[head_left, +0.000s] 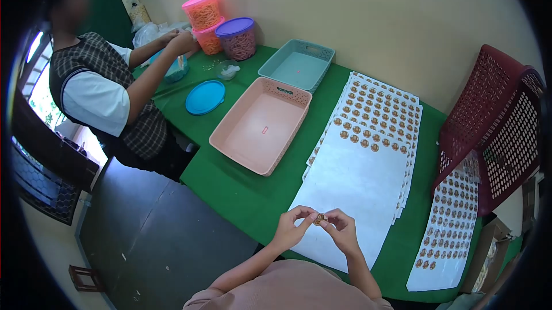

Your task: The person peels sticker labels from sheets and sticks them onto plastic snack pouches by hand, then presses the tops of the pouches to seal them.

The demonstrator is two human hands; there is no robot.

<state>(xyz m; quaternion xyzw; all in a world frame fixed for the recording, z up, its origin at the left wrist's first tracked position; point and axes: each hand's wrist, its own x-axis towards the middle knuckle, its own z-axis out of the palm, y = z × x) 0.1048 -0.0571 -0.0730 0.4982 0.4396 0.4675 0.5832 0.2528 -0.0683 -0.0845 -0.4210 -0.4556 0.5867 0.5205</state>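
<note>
Between the fingertips of both hands is a small round brown-and-gold sticker. My left hand pinches its left side, and my right hand pinches the right side. Its fine print is too small to read. Below the hands lies a long white sticker sheet, bare in its near part, with rows of similar round stickers at the far end. More sheets are stacked beneath it, their edges showing at both sides.
A pink basket and a teal basket stand left of the sheets. Right are a maroon basket and another sticker sheet. Lidded tubs and a blue lid sit farther back, near a co-worker.
</note>
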